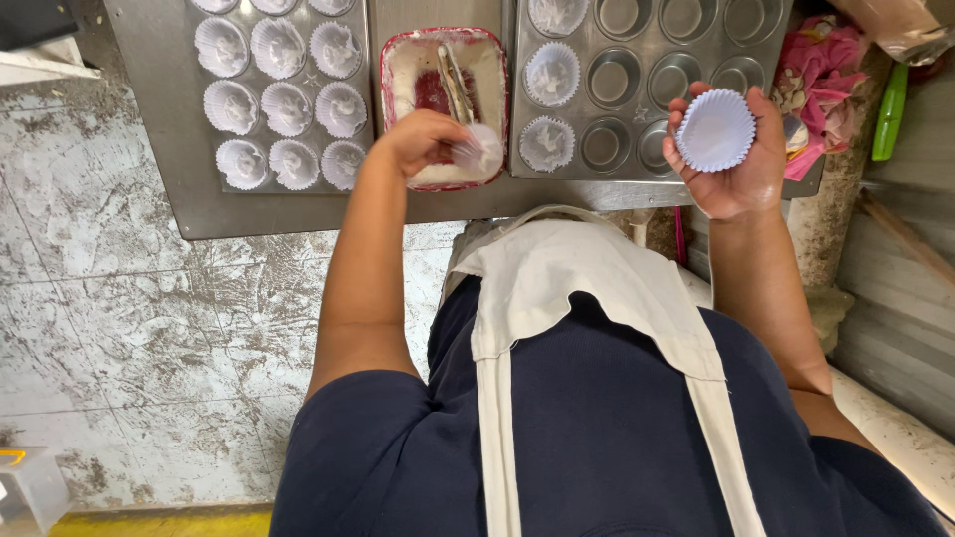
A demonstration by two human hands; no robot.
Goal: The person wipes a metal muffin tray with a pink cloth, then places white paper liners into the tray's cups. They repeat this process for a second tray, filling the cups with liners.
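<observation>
Lining step in hand. Left hand [423,139] pinches one liner [476,151] over the red dish [398,55]. Right hand [731,164] cups the liner stack [716,129] beside the part-lined tin [637,109]. Next move needs an empty cup.

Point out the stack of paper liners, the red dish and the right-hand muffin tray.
stack of paper liners [716,129], head view, inside of the top liner.
red dish [398,45], head view, left rim.
right-hand muffin tray [615,78], head view, an empty cup.
</observation>
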